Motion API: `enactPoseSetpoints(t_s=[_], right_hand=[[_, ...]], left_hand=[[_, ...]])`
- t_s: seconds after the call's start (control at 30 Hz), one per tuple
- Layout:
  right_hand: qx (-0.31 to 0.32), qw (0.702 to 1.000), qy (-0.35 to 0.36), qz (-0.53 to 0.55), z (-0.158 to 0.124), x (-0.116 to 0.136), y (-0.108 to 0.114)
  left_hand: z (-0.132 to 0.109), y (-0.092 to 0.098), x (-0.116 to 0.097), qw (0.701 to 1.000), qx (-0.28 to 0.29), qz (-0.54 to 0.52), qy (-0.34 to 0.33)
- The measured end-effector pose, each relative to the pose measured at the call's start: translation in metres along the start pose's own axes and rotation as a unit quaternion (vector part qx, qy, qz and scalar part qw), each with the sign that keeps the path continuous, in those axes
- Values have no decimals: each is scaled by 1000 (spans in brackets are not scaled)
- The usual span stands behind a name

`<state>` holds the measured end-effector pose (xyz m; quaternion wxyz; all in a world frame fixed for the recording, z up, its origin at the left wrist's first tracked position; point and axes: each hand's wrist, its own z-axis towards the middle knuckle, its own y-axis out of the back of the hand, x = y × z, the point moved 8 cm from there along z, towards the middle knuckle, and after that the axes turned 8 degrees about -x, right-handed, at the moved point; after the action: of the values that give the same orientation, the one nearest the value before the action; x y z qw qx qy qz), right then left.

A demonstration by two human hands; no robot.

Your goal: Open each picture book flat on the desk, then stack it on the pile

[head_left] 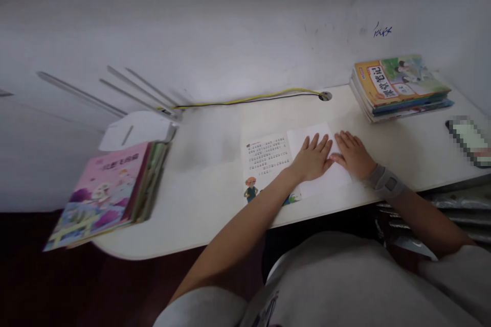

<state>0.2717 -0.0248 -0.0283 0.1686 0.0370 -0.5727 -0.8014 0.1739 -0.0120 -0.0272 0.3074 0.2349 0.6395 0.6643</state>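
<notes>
An open booklet [268, 156] lies on the white desk [199, 214]; its left page carries printed text and a small cartoon figure. The right page is white, without visible print. My left hand [312, 158] rests flat on that white page, fingers stretched out. At the page's right edge, my right hand [355, 154] also lies flat with its fingers extended and its thumb near my left hand. A grey band with a dark face [390, 183] is on my right wrist. Neither hand grips anything.
A stack of books [402, 84] stands at the back right, with a phone [470, 140] in front of it. Pink-covered books [107, 189] are piled at the left edge, before a white router [138, 130] with antennas. A yellow cable [245, 98] runs along the wall to a desk hole.
</notes>
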Motion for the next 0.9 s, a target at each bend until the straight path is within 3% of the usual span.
enactPoseSetpoints(t_s=[0.53, 0.73, 0.9], right_hand=[[-5, 1000, -2, 7, 0, -1, -5], [-4, 1000, -10, 6, 1, -2, -5], [-10, 1000, -4, 7, 1, 0, 0]], left_hand=[[7, -4, 2, 999, -2, -28, -33], [17, -9, 1, 998, 24, -31, -42], [15, 2, -6, 999, -19, -13, -41]])
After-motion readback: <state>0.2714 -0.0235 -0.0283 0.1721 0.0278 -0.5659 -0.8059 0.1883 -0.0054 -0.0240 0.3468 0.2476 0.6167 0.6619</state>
